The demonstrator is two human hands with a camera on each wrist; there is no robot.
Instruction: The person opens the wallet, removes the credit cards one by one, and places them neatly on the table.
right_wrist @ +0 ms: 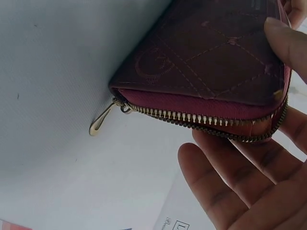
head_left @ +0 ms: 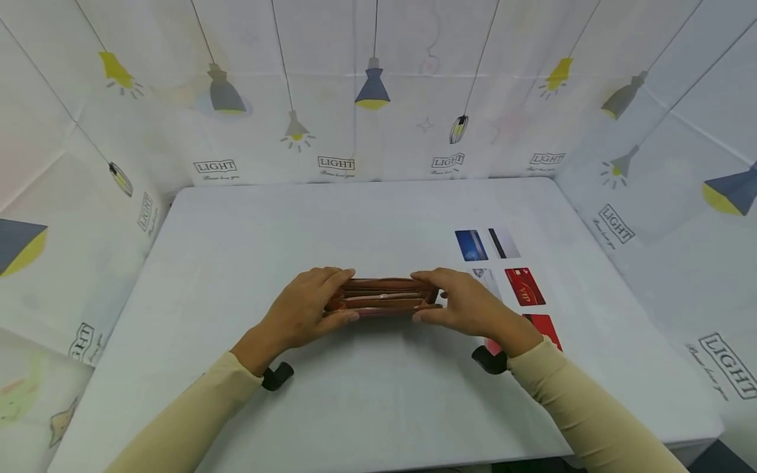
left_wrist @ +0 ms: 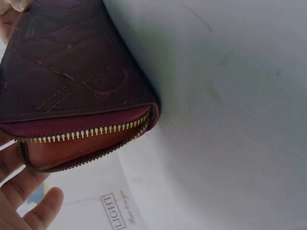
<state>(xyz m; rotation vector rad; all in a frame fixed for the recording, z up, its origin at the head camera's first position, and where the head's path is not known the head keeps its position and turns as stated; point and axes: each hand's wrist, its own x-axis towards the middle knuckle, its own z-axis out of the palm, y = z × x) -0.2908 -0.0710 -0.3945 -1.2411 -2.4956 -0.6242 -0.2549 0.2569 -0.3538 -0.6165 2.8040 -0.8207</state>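
Note:
A dark red quilted zip wallet (head_left: 383,297) stands on its edge at the middle of the white table (head_left: 378,394), its zip undone and its mouth facing up. My left hand (head_left: 342,295) grips its left end between fingers and thumb. My right hand (head_left: 422,297) grips the right end the same way. The left wrist view shows the wallet (left_wrist: 72,72) close up with its gold zip teeth parted and fingers (left_wrist: 29,201) below it. In the right wrist view the wallet (right_wrist: 211,62) sits between my thumb and fingers (right_wrist: 230,182), and the zip pull (right_wrist: 100,122) hangs at its corner.
Several cards lie on the table right of the wallet: a blue card (head_left: 470,245), a white card with a black stripe (head_left: 504,243), a red VIP card (head_left: 524,286) and another red card (head_left: 547,328) partly under my right wrist. Printed cloth walls (head_left: 378,98) close in three sides.

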